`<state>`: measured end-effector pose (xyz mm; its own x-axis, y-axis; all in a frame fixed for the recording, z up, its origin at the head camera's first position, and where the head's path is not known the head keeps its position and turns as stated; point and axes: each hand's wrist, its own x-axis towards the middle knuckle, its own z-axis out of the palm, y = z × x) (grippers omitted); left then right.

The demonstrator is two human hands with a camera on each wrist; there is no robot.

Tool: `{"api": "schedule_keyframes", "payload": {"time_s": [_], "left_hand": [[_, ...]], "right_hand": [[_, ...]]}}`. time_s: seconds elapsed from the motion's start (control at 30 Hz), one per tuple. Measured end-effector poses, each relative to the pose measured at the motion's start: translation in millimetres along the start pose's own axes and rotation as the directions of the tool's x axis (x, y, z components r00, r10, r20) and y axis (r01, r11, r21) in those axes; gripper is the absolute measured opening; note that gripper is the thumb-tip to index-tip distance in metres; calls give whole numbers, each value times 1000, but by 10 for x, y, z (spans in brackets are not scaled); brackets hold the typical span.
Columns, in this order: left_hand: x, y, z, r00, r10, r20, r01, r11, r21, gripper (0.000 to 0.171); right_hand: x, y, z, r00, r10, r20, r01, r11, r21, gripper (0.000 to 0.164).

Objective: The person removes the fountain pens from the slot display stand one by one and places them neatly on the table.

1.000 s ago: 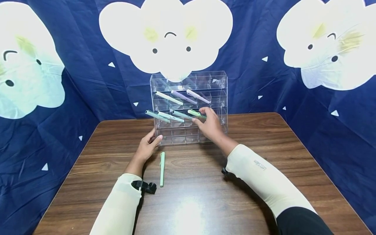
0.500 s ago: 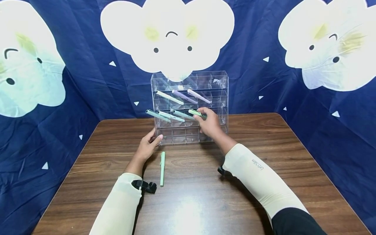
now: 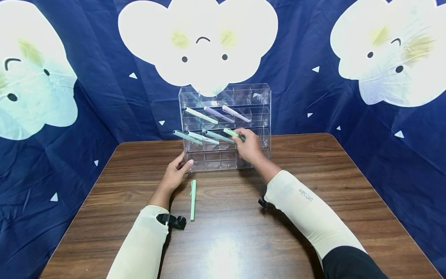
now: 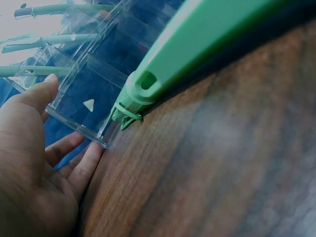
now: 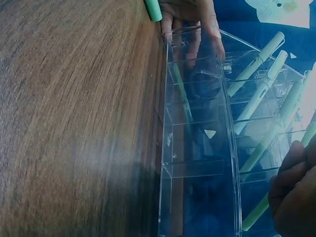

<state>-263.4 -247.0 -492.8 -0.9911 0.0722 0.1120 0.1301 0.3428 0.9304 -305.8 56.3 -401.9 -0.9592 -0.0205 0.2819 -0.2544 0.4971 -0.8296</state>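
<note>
A clear plastic pen rack (image 3: 220, 167) with stepped, divided tiers stands at the back of the table. At its lower left corner my left hand (image 3: 174, 175) grips the side, thumb in front and fingers behind, as the left wrist view also shows. My right hand (image 3: 249, 146) pinches a light green pen (image 3: 230, 132) whose lower end sits in a slot of the lower pen row; the right wrist view shows its barrel (image 5: 256, 215) slanting into the rack. Left of it in that row lean several teal and pale green pens (image 3: 217, 136).
One mint green pen (image 3: 193, 201) lies on the wooden table (image 3: 296, 240), near my left wrist. Higher in the rack lean a whitish pen (image 3: 201, 115) and two purple ones (image 3: 218, 114). A blue cloth (image 3: 296, 89) with cloud prints hangs behind.
My right hand has shifted slightly, its fingers closing nearer to the cap end of the light green pen. My left hand and the loose pen stay in place.
</note>
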Motion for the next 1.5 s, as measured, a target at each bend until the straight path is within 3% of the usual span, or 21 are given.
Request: {"api": "schedule_keyframes", "payload": {"time_s": [0.5, 0.8, 0.93, 1.3, 1.5], "left_hand": [[-1, 43, 23, 1000, -30, -8, 30, 999, 20, 67], [-133, 320, 21, 1000, -23, 3, 23, 1000, 4, 67], [-150, 359, 6, 999, -36, 11, 36, 999, -8, 67], [-17, 5, 10, 1000, -13, -1, 13, 1000, -11, 67], [-13, 4, 11, 1000, 5, -5, -5, 1000, -4, 67]], "right_hand": [[37, -54, -92, 998, 11, -63, -10, 1000, 13, 20], [46, -67, -118, 993, -56, -100, 56, 998, -1, 26], [39, -79, -125, 985, -123, -121, 121, 992, -27, 25], [9, -110, -159, 924, -314, -219, 303, 949, -82, 20], [-4, -152, -177, 856, -438, -274, 434, 897, -80, 14]]}}
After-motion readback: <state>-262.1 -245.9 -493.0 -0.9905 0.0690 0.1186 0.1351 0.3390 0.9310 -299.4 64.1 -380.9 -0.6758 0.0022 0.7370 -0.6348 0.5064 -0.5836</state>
